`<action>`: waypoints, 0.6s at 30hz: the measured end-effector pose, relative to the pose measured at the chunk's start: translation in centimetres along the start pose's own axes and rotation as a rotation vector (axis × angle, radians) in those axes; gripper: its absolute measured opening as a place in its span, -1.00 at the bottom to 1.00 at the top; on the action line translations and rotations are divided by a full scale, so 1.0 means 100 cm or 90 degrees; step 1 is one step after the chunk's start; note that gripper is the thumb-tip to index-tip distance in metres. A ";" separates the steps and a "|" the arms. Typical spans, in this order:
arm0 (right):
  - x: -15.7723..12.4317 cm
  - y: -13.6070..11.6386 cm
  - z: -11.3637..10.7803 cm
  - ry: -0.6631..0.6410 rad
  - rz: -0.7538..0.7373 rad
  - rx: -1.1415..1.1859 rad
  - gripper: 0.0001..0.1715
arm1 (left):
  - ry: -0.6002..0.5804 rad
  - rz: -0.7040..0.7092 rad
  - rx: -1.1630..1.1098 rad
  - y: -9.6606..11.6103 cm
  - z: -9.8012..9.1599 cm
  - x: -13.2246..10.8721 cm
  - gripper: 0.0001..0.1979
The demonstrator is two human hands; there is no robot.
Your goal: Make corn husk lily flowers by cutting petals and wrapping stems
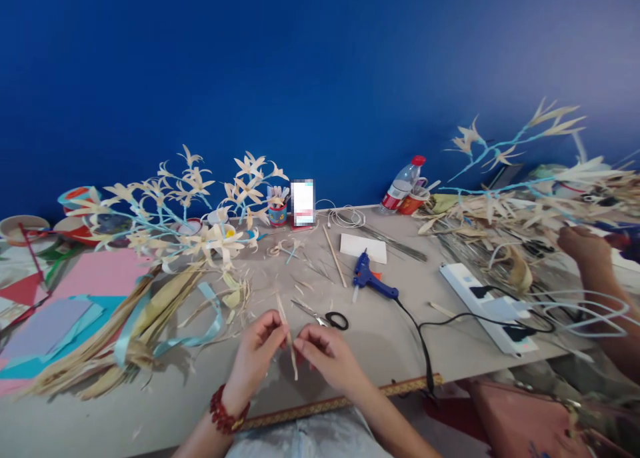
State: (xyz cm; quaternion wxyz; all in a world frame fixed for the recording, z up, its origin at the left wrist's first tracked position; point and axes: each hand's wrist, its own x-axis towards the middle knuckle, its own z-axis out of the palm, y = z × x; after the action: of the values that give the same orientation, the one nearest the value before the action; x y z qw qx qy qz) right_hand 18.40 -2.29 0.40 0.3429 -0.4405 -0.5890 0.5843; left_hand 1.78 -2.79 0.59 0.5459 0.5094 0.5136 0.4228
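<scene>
A narrow, pale strip of dried husk [293,363] stands between my hands, just above the table's front edge. My left hand [261,346] pinches it between thumb and fingers, and a red bead bracelet circles that wrist. From the other side, the closed fingertips of my right hand [327,355] meet the strip's edge. Scissors with black handles [337,321] lie just beyond my right hand, their blades pointing left. Further back rests a blue hot glue gun [373,278]. A bundle of dried husks [175,295] with light-blue ribbon [207,331] lies to the left.
Husk flowers on blue stems [185,195] stand at the back left. Coloured paper sheets [60,325] lie far left. Right of the glue gun are a white power strip [480,305] with cables and a plastic bottle [401,186]. Another person's hand [585,248] works at far right.
</scene>
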 end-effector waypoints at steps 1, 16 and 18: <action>0.001 -0.001 -0.003 0.028 -0.009 -0.001 -0.76 | -0.014 0.004 0.019 0.001 0.001 0.002 -0.79; 0.014 -0.011 -0.007 0.107 0.043 0.196 -0.80 | -0.117 -0.051 -0.059 0.013 0.004 0.001 -0.84; 0.014 -0.011 -0.006 0.126 0.039 0.198 -0.82 | -0.112 -0.050 -0.074 0.012 0.004 0.001 -0.86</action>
State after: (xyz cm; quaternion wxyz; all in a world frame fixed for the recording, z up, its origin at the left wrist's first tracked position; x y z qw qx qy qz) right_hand 18.32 -0.67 1.42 0.4454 -0.4551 -0.4413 0.6323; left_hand 2.23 -2.55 1.71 0.6337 0.4915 0.4576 0.3841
